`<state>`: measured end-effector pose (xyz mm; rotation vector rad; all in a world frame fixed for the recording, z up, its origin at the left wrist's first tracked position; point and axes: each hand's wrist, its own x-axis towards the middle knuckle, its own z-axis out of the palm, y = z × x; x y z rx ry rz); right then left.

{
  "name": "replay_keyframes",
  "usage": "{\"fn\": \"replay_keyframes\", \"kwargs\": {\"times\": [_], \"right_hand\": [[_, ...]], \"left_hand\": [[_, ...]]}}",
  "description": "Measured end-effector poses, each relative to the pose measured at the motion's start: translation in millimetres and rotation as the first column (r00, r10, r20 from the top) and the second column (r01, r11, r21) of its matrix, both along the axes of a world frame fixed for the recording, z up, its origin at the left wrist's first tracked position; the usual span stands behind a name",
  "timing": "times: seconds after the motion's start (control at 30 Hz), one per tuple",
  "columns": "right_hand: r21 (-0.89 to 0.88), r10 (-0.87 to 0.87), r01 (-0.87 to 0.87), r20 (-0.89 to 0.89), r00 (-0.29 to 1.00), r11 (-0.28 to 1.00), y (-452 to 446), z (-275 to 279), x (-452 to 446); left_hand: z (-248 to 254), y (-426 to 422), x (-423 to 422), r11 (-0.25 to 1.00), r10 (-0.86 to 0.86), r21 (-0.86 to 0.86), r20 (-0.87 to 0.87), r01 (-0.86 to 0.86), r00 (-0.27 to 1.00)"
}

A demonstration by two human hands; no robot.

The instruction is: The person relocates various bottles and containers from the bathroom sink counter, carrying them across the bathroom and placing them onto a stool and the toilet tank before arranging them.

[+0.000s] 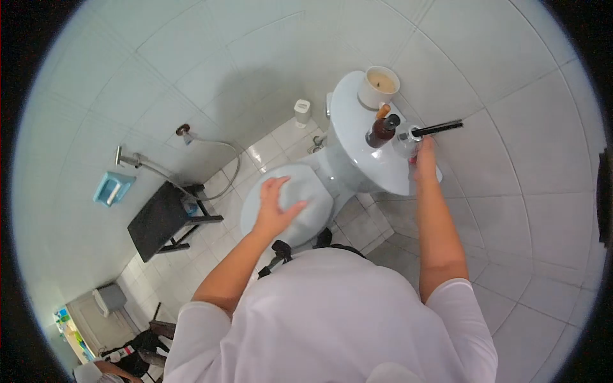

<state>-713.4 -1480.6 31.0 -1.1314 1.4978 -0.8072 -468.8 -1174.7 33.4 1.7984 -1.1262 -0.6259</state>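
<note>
My right hand [425, 158] is at the right end of the toilet tank lid [350, 102], closed against the side of a clear glass reed diffuser [403, 142] with black sticks [437, 128] leaning right. Its fingers are partly hidden, and something small and red shows by them. Left of the diffuser stands a dark brown bottle [380, 133] with a black top. Behind that are a small orange-brown item [383, 111] and a white cup-like container [379, 88] with beige contents. Over the closed toilet lid [305, 220], my left hand [277, 214] is open and holds nothing.
A black bench [167, 220] stands at the left, below a blue soap dish [113, 189] and a hose sprayer [131, 158] on the wall. A white container [302, 111] sits on the floor behind the toilet. Another person [105, 371] is at the lower left.
</note>
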Motion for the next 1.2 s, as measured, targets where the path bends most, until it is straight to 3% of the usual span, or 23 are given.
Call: {"fn": "replay_keyframes", "kwargs": {"times": [0.13, 0.2, 0.37, 0.63, 0.73, 0.8, 0.97, 1.07, 1.13, 1.17, 1.2], "right_hand": [[-0.06, -0.004, 0.008, 0.058, 0.998, 0.998, 5.4, 10.0, 3.4], [-0.077, 0.01, -0.005, 0.058, 0.998, 0.997, -11.1, -13.0, -7.7], [-0.073, 0.037, -0.033, 0.053, 0.998, 0.997, -16.2, -7.4, -5.6], [-0.191, 0.023, -0.06, -0.19, 0.982, 0.98, -21.3, -5.9, -2.3], [-0.175, -0.038, 0.021, -0.097, 0.995, 0.984, -20.4, -9.8, 0.5], [-0.199, -0.028, 0.008, -0.101, 0.995, 0.98, -19.1, -9.9, 1.2], [-0.248, 0.032, -0.058, -0.107, 0.994, 0.967, -20.0, -18.2, -4.4], [-0.26, 0.039, -0.034, 0.014, 0.999, 0.965, -1.5, -4.1, -4.1], [-0.314, 0.178, -0.204, -0.112, 0.978, 0.927, 9.9, 11.0, 1.0], [-0.32, 0.178, -0.204, -0.108, 0.978, 0.925, 8.0, 2.8, 4.8], [-0.458, 0.095, -0.211, -0.263, 0.96, 0.864, 6.4, -12.6, 6.4]], "left_hand": [[-20.1, 79.4, 41.9, 0.945, 0.303, 0.107, 0.078, -0.31, 0.95], [-31.4, 114.0, 62.1, 0.882, 0.435, 0.15, 0.106, -0.447, 0.894], [-10.5, 158.3, 74.8, 0.744, 0.636, 0.238, 0.037, -0.625, 0.771], [-34.6, 203.3, 77.5, 0.689, 0.725, 0.256, -0.253, -0.678, 0.641], [-30.9, 206.1, 73.7, 0.698, 0.714, 0.265, -0.324, -0.665, 0.621], [-18.8, 203.3, 69.9, 0.663, 0.734, 0.287, -0.434, -0.692, 0.523], [-11.7, 200.5, 63.6, 0.633, 0.751, 0.279, -0.448, -0.722, 0.485], [-16.1, 203.2, 60.5, 0.596, 0.778, 0.298, -0.444, -0.745, 0.445], [-25.0, 211.2, 58.7, 0.569, 0.794, 0.312, -0.447, -0.761, 0.412], [-31.2, 217.3, 58.1, 0.612, 0.777, 0.34, -0.429, -0.714, 0.461], [-35.7, 219.4, 57.2, 0.65, 0.755, 0.371, -0.411, -0.663, 0.511]]}}
